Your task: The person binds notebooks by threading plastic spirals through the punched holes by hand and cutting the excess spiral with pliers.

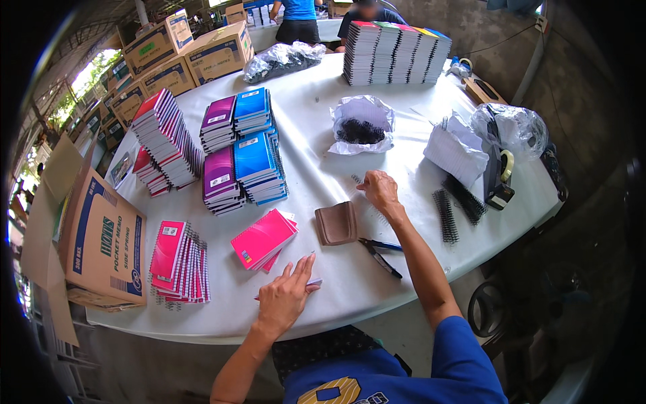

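Observation:
My left hand (284,296) is near the front table edge, fingers stretched forward and thumb below, holding a thin small notebook (315,283) that shows almost edge-on. My right hand (381,189) is farther forward, its fingers pinched at a thin wire coil (356,179); its fingertips are partly hidden. Between my hands lies a brown curved pad (336,223). Pliers with dark handles (383,259) rest beside it, below my right forearm. A short stack of pink notebooks (264,239) sits just beyond my left hand.
Bound pink notebooks (178,262), a tall red stack (167,138) and purple and blue stacks (252,161) stand left, beside an open carton (108,236). Black coils fill a paper-lined bundle (361,128); more coils (464,200) lie right, near a tape dispenser (499,178). Notebook stacks (397,57) stand behind.

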Motion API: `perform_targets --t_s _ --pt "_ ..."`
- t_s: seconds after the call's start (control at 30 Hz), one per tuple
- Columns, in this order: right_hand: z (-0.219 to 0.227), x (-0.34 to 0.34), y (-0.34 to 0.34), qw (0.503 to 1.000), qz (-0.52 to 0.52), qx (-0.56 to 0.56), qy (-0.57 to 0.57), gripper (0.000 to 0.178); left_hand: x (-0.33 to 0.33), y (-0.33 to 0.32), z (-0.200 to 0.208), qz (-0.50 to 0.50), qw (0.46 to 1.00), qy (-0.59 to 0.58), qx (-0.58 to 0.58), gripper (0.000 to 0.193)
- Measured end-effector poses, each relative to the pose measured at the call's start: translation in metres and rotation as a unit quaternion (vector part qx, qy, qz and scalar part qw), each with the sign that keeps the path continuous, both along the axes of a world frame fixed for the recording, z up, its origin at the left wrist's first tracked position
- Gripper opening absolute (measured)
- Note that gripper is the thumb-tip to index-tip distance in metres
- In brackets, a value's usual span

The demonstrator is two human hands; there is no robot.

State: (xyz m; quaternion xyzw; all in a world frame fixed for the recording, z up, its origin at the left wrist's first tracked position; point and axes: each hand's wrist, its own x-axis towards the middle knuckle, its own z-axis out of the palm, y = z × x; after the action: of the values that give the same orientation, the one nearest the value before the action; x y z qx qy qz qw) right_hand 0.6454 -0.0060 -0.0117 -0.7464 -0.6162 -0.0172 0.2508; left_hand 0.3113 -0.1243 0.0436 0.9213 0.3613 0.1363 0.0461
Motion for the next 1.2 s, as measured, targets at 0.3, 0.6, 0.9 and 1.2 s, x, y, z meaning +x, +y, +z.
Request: perform_targets --t_s 0.3,0.6,0.9,1.2 --pt "0.058 -0.031 -0.06 0.971 0.195 0.111 0.082 0.011 -0.011 0.006 0.002 0.003 0.997 0.026 -0.075 0.057" --pt "0.061 -0.11 -0.142 0.903 0.294 0.014 0.312 0.027 -0.008 0.017 0.001 0.001 0.997 0.032 -0.064 0.055" --pt "0.053 -0.111 -0.142 0.908 0.322 -0.021 0.268 0.023 -0.01 0.018 -0.002 -0.005 0.998 0.023 -0.05 0.06" --pt "0.05 -0.104 -0.135 0.872 0.381 -0.049 0.304 0.024 -0.01 0.02 -0.001 -0.013 0.998 0.02 -0.065 0.061"
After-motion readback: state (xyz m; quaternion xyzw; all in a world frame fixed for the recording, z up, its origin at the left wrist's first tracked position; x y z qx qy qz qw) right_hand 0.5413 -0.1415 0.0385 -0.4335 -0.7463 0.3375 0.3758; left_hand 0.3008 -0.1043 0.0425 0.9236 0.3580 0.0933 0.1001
